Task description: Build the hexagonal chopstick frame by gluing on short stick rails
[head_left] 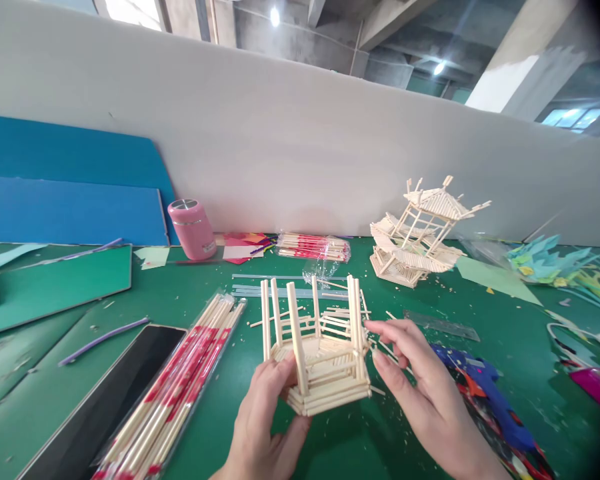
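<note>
A small pavilion frame, built of pale wooden sticks, is held above the green table. Its base has several sides with low railings, and upright posts rise from the corners. My left hand grips the near left side of the base, thumb by a post and fingers below. Close to the frame's right side is my right hand, its thumb and forefinger apart with no object visible between them. Loose cut sticks lie behind the frame, partly hidden by it.
A finished-looking stick pavilion stands at the back right. Bagged chopsticks lie at left beside a black board. A blue glue gun and a clear ruler are at right. A pink flask stands near the white partition.
</note>
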The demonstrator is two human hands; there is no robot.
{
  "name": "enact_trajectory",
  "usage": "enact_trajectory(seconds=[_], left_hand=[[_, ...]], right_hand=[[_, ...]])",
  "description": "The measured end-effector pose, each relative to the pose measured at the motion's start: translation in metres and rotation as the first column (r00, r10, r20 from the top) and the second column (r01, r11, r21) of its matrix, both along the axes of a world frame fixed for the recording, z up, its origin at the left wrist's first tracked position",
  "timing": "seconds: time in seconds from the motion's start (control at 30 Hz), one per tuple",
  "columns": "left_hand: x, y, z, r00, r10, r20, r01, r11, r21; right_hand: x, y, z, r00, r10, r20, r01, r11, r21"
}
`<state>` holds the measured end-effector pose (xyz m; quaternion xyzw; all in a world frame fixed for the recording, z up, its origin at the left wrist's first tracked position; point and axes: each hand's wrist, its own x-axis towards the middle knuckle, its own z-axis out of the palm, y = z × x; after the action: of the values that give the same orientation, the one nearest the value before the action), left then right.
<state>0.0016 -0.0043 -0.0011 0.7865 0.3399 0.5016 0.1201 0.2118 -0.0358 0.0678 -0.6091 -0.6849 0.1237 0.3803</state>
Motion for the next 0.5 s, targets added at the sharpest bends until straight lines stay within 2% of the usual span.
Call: enact_trajectory(seconds=[0.13, 0.27, 0.4, 0.5], left_hand=[[-0.002, 0.002, -0.004, 0.998, -0.046, 0.054, 0.047, 0.999, -0.018], [-0.003, 0.005, -0.005, 0.990, -0.105, 0.092, 0.108, 0.994, -0.028], [-0.005, 0.003, -0.005, 0.982, -0.138, 0.129, 0.144, 0.989, -0.035], [-0.006, 0.001, -0.006, 0.976, -0.140, 0.166, 0.159, 0.981, -0.108]], right_hand=[[0.003, 0.010, 0.006, 0.991, 0.065, -0.119, -0.081, 0.988, -0.133], [0.001, 0.019, 0.012, 0.961, 0.109, -0.253, -0.176, 0.950, -0.259], [-0.001, 0.024, 0.016, 0.933, 0.165, -0.321, -0.261, 0.922, -0.285], [-0.002, 0.026, 0.015, 0.909, 0.195, -0.368, -0.317, 0.897, -0.309]])
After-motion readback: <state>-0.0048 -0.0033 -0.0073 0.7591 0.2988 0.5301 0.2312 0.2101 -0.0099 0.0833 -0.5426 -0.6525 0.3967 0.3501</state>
